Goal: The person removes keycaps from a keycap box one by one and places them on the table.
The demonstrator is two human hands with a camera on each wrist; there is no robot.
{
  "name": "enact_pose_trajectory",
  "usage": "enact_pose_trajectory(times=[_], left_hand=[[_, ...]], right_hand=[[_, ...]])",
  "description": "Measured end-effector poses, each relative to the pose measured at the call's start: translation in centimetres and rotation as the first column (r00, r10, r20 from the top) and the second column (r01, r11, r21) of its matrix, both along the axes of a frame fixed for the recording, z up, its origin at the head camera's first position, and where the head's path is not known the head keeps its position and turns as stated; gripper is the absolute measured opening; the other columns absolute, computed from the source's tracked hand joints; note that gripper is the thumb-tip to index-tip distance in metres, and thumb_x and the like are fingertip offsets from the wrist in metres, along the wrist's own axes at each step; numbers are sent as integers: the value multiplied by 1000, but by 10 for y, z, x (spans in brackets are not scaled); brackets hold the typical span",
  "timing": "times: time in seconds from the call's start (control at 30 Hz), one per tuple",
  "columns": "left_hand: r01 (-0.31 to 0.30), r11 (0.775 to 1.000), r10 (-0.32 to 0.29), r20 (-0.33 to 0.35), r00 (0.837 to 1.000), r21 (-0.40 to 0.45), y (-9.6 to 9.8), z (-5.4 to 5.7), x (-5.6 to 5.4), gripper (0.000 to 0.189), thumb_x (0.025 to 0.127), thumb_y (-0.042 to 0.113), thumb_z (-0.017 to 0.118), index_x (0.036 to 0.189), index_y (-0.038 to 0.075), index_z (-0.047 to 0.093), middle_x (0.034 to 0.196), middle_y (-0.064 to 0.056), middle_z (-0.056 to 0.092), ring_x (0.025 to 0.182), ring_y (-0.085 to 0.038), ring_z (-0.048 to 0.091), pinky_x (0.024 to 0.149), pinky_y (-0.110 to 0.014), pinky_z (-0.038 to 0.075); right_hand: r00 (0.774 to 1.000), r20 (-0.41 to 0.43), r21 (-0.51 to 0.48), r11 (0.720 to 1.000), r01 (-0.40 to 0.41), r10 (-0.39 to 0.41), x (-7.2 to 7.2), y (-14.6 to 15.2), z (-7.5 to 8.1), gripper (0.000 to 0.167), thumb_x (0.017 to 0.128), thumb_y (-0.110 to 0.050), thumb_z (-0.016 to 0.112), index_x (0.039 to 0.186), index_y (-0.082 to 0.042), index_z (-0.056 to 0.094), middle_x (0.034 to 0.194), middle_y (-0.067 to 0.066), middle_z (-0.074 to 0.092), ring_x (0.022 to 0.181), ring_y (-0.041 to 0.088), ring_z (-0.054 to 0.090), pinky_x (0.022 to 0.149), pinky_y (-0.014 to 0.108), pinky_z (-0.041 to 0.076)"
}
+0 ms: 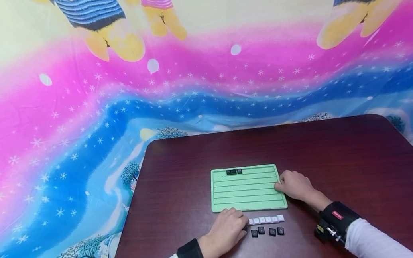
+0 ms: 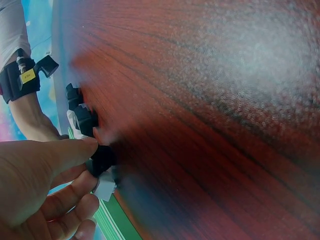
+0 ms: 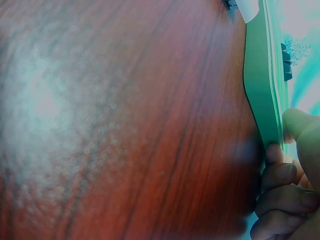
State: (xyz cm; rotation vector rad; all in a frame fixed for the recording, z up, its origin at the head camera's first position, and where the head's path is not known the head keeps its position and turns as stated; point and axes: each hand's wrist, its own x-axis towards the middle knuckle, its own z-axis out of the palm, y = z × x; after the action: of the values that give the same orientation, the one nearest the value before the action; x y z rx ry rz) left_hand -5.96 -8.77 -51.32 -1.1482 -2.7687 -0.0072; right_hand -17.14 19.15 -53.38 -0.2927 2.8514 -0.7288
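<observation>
My left hand (image 1: 226, 229) is just in front of the green grooved board (image 1: 247, 198), at the left end of a row of white keycaps (image 1: 268, 219). In the left wrist view its thumb and index finger pinch a black keycap (image 2: 102, 159), and a white keycap (image 2: 104, 188) shows right beside it. My right hand (image 1: 295, 184) grips the board's right edge, thumb on top and the other fingers curled at the side. Three black keycaps (image 1: 234, 172) stand in the board's top groove.
Several loose black keycaps (image 1: 273, 232) lie in front of the white row, on the dark red-brown table (image 1: 181, 178). A printed cloth (image 1: 195, 77) hangs behind the table's far edge. Both wrists wear black bands (image 1: 192, 256).
</observation>
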Motion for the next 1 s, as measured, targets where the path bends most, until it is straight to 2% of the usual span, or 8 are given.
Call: enact_pose_trajectory(times=[0.43, 0.57, 0.7, 0.83, 1.0], left_hand=[[12, 1000, -12, -8, 1000, 10, 0, 0, 1, 20, 81, 38, 82, 91, 24, 71, 85, 12, 66, 76, -5, 56, 64, -18, 38], [-1, 1000, 1, 2, 1000, 25, 0, 5, -1, 21, 81, 39, 82, 92, 25, 71, 84, 13, 66, 75, -4, 55, 63, -17, 36], [-9, 996, 10, -7, 1000, 86, -2, 13, -10, 20, 82, 38, 82, 93, 25, 73, 86, 14, 68, 77, -4, 57, 64, -16, 39], [-23, 989, 28, -38, 999, 144, -6, 22, -23, 18, 84, 34, 81, 96, 23, 74, 90, 12, 71, 81, -6, 62, 68, -18, 46], [-67, 987, 77, -62, 995, 146, -9, 26, -44, 17, 86, 30, 79, 100, 21, 75, 94, 9, 73, 86, -9, 65, 73, -24, 52]], right_hand=[[1000, 9, 5, 1000, 4, -4, 0, -1, 0, 45, 88, -26, 64, 55, -21, 34, 53, -9, 23, 49, 9, 22, 48, 24, 15], [1000, 7, 1, 1000, 0, 0, 0, 0, -1, 46, 88, -25, 64, 55, -21, 33, 54, -9, 23, 49, 9, 22, 49, 24, 15], [1000, 11, 0, 1000, -2, 2, -1, 0, 0, 46, 88, -25, 64, 55, -21, 34, 54, -9, 23, 49, 9, 22, 49, 24, 15], [1000, 12, -4, 1000, -4, 4, -1, 0, 2, 46, 88, -25, 64, 55, -21, 34, 54, -9, 23, 49, 9, 21, 49, 24, 15], [1000, 18, -7, 1000, -1, 1, 0, 0, 3, 46, 88, -24, 64, 54, -21, 34, 53, -9, 23, 49, 9, 21, 49, 24, 15]])
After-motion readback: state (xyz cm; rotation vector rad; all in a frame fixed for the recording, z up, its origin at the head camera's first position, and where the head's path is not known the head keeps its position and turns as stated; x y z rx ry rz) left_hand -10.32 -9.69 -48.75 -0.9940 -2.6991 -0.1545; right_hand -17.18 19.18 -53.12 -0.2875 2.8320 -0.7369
